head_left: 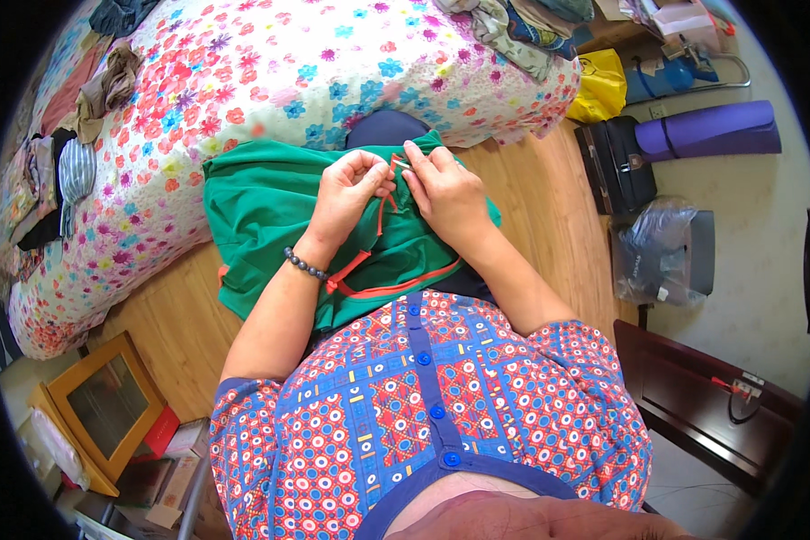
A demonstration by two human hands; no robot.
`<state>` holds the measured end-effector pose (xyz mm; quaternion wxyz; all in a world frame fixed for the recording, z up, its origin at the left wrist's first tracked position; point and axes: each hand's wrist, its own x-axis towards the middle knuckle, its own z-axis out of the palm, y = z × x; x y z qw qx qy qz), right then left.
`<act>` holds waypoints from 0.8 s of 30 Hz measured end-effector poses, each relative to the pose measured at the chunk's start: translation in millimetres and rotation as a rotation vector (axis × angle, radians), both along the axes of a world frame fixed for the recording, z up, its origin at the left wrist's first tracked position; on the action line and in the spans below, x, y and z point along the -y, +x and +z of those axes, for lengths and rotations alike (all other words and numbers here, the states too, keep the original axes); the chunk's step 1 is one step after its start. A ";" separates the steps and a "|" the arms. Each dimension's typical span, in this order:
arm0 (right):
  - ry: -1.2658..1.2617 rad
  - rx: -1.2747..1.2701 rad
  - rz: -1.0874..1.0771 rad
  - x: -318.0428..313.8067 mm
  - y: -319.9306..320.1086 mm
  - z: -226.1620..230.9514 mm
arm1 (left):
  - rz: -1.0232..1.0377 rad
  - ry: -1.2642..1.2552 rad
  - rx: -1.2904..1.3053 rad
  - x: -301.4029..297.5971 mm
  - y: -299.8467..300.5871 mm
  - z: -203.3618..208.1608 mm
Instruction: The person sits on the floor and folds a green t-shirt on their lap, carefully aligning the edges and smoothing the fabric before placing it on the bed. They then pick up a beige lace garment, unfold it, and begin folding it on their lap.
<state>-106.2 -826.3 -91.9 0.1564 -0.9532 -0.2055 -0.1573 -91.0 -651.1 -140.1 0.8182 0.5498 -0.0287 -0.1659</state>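
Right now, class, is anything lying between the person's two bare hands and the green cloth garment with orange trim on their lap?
Nothing visible does. The left hand and right hand both rest directly on the green cloth garment with orange trim, pinching its orange edge between the fingertips.

One view only: a fisheye camera worn on the person's head, facing steeply down over the chest. The fingers point(396, 175) sit just above picture centre, close to the lens. The person's patterned shirt point(423, 414) fills the lower edge, nearer the lens than the fingers. Beyond and left of the fingers lies the bed point(243, 81). Right of the fingers runs the wooden floor point(549, 198). Straight edges bend toward the dark circular rim.
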 end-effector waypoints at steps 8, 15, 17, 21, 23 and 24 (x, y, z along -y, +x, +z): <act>0.052 -0.044 0.032 2.0 -6.8 5.4 | 0.016 -0.026 -0.034 -0.7 -0.2 3.8; -0.003 0.043 0.034 -3.6 2.9 -0.8 | -0.010 0.038 0.006 -0.3 -1.0 3.8; -0.008 0.065 0.042 -3.6 4.2 -4.8 | -0.010 0.033 0.005 -0.4 -0.9 2.8; -0.012 0.090 0.071 -3.2 5.9 -8.9 | -0.009 0.016 -0.003 0.0 0.3 1.9; -0.018 0.083 0.072 -0.6 6.9 -13.1 | -0.014 0.000 -0.004 -0.4 0.5 1.3; -0.022 0.081 0.072 0.8 6.7 -13.7 | -0.019 -0.010 -0.002 -1.5 0.5 0.5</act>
